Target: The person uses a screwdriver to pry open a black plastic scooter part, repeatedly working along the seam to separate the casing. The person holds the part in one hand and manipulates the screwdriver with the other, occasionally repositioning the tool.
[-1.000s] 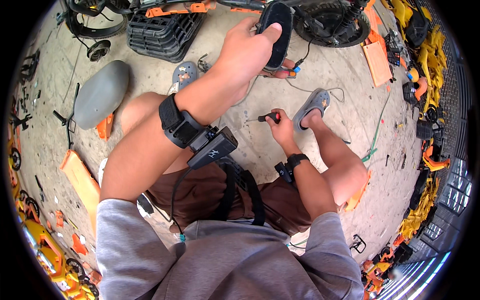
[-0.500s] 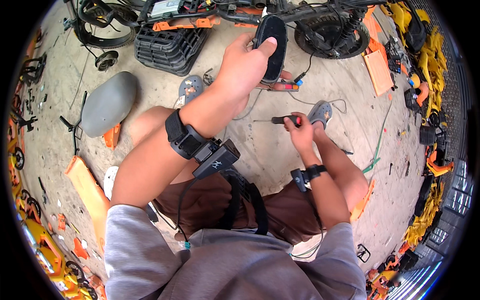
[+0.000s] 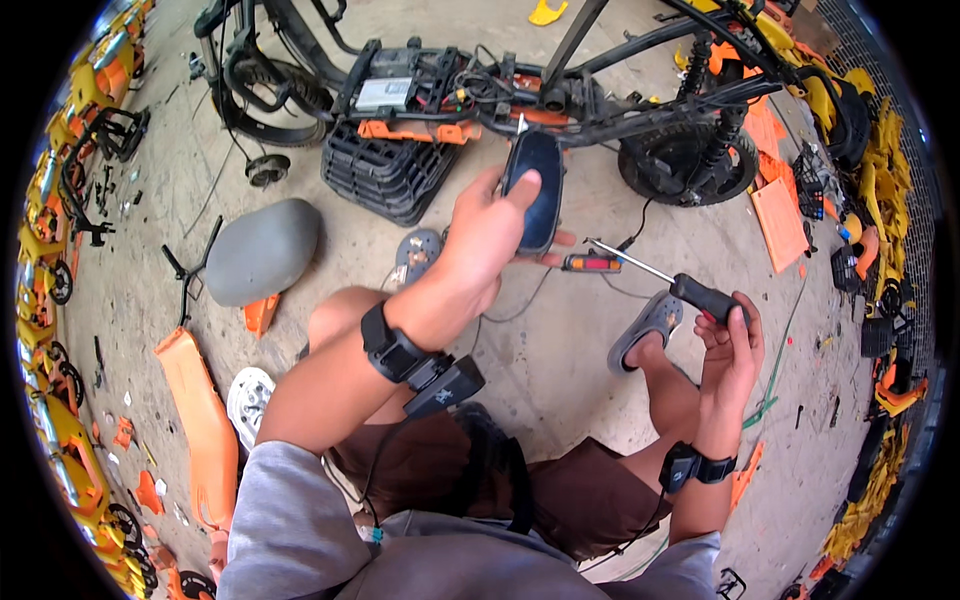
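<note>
My left hand [image 3: 488, 225] grips a dark, oval, black-rimmed part with a glossy face [image 3: 541, 190]. The thumb presses on its face and the other fingers wrap behind it. By those fingertips is a small red, orange and yellow light [image 3: 593, 263]; whether they touch it I cannot tell. Off to the right, my right hand [image 3: 728, 345] holds a screwdriver [image 3: 705, 298] by its black and red handle. Its metal shaft points up and left, with the tip near the small light but seemingly apart from it.
A stripped motorbike frame [image 3: 560, 115] with wiring and wheels lies ahead. A black crate-like part [image 3: 385, 175] is beside it. To the left lie a grey seat [image 3: 262, 252] and a long orange panel [image 3: 200, 430]. Yellow and orange parts [image 3: 890, 200] are heaped along the right.
The right hand has moved right and turned the screwdriver, so its shaft now slants up toward the small light. The oval part stays in the left hand. The whole view has shifted.
</note>
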Tool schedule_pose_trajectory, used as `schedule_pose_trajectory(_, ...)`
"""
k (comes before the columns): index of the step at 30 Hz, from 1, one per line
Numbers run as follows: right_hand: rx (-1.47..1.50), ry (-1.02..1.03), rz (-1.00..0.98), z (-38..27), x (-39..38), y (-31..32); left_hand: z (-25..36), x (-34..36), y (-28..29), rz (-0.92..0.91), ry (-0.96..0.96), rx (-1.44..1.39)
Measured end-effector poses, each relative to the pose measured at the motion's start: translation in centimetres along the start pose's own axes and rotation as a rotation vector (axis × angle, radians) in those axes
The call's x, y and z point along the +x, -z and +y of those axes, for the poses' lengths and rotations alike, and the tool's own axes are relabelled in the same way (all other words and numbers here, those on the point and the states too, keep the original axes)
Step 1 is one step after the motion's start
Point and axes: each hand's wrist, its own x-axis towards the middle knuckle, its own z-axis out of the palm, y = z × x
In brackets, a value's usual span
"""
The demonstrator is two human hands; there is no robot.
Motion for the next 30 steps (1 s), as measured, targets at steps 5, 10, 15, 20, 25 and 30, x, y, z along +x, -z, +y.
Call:
schedule_pose_trajectory(5, 0.131, 0.082, 0.039, -1.1, -0.4, -0.2, -0.2, -0.4, -0.5, -0.041, 0.087, 0.063)
schedule_pose_trajectory(10, 0.150, 0.146, -0.006, -0.6, -0.8, 1.3, -0.5, -1.0, -1.1, -0.111, 0.178, 0.094)
schedule_pose_trajectory(15, 0.120, 0.178, 0.012, -0.5, -1.6, 0.4, -0.2, -1.4, -1.1, -0.156, 0.192, 0.085)
schedule_pose_trajectory(20, 0.123, 0.164, -0.082, -0.5, -1.9, 0.5, -0.2, -1.5, -1.4, -0.161, 0.193, 0.103)
schedule_pose_trajectory(25, 0.187, 0.173, -0.134, -0.4, -2.2, -0.7, -0.2, -1.5, -0.9, -0.144, 0.190, 0.127)
schedule_pose_trajectory(30, 0.178, 0.171, -0.103, -0.3, -2.2, -0.5, -0.5, -1.2, -0.5, -0.188, 0.165, 0.108)
